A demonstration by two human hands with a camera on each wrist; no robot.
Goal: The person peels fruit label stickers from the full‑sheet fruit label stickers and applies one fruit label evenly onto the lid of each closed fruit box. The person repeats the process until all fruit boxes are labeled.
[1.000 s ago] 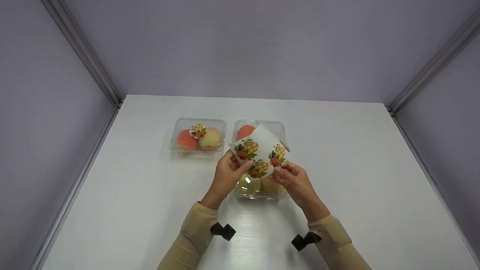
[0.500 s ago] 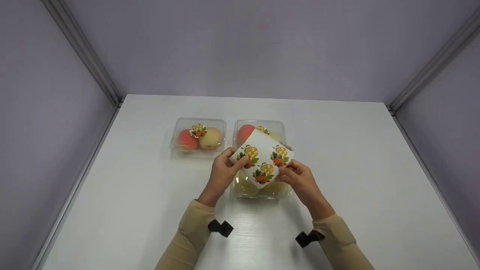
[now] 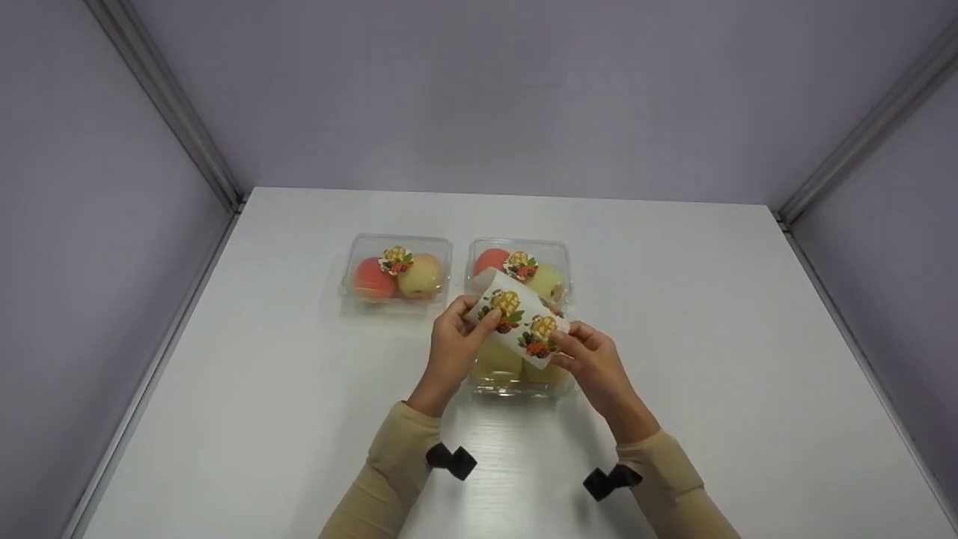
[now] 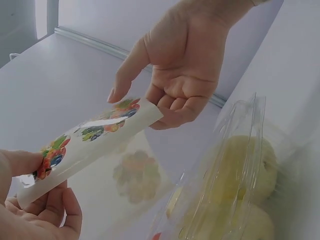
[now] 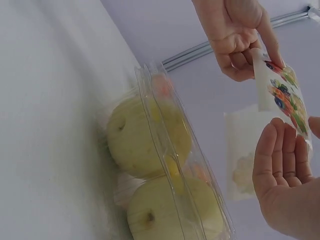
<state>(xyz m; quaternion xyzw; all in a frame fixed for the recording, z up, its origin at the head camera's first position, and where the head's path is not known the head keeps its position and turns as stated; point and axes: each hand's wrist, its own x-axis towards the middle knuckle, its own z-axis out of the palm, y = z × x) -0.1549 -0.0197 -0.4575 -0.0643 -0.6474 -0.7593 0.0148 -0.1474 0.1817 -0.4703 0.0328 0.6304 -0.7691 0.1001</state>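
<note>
In the head view a white sheet of fruit-cluster stickers [image 3: 519, 317] is bent over, held up above the front clear plastic clamshell box [image 3: 516, 388]. My left hand [image 3: 453, 346] pinches its left side, thumb on the printed face and fingers behind. My right hand [image 3: 597, 368] holds the right-hand end between thumb and fingers. In the left wrist view the back part of the sheet hangs down, one sticker showing faintly through it. Yellowish-green apples [image 5: 150, 137] fill the visible part of the front box, its lid partly hidden by the sheet.
Behind the sheet stands a second clamshell box [image 3: 554, 254] with a red and a green fruit and a round fruit sticker [image 3: 521, 266] on its lid. To its left is another stickered box [image 3: 359, 251] with two fruits. All stand on a white table [image 3: 688, 329].
The sheet, flatter half a second ago, has been bent over and shifted within my hands. Both hands have moved slightly, and the sticker on the box behind now shows fully.
</note>
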